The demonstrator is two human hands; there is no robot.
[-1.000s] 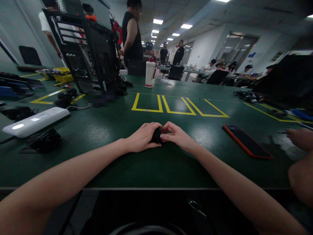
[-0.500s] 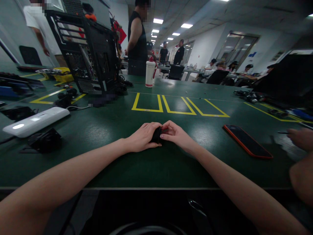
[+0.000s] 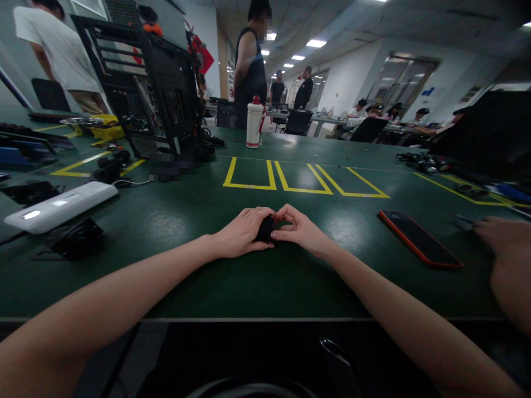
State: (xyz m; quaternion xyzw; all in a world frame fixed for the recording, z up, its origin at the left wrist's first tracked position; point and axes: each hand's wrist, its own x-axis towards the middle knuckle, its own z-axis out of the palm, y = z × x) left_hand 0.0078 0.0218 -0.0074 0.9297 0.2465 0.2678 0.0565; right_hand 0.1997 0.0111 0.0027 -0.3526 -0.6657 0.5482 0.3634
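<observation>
Both my hands rest together on the green table (image 3: 257, 282), just in front of me. My left hand (image 3: 243, 232) is curled over a small black object (image 3: 265, 228), most of which is hidden under the fingers. My right hand (image 3: 299, 229) pinches the same black object from the right side with thumb and fingertips. What the object is cannot be made out.
A phone in an orange case (image 3: 418, 239) lies to the right, with another person's hand (image 3: 500, 235) beyond it. A white flat device (image 3: 60, 204) and black parts lie left. An open black computer case (image 3: 153, 88), a white bottle (image 3: 254, 123) and yellow floor-tape boxes (image 3: 305, 179) are farther back. People stand behind.
My hands have stayed in place on the black object. The standing people behind have shifted right, and the other person's hand at right has moved inward.
</observation>
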